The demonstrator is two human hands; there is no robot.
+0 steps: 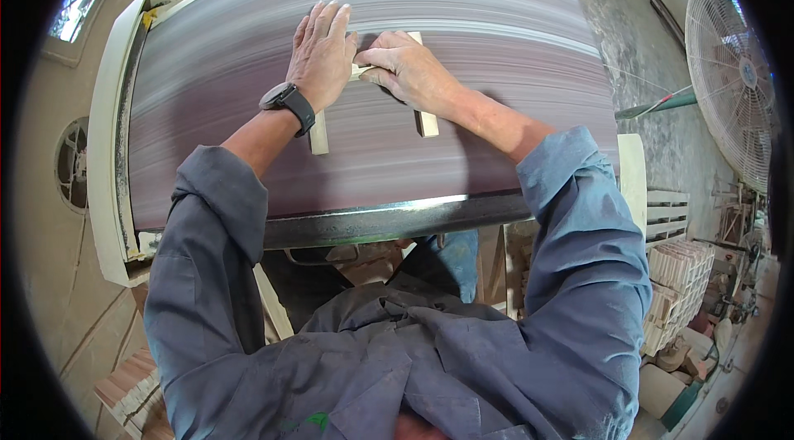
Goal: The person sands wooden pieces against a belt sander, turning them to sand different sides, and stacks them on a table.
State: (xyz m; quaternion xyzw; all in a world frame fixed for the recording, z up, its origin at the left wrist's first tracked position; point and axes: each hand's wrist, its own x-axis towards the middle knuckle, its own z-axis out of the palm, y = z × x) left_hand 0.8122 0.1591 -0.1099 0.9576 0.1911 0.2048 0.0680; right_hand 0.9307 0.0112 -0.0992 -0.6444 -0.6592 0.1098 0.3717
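Head view, fisheye: set above and behind the fingers. Faces downward. Range near, sanding belt beneath them.

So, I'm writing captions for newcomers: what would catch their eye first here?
First, the broad, streaked purplish-grey surface across the upper middle. On it, the outstretched left hand and pinching right hand meet at pale wood. Then the big round fan at the right edge and the dark watch just below the left hand.
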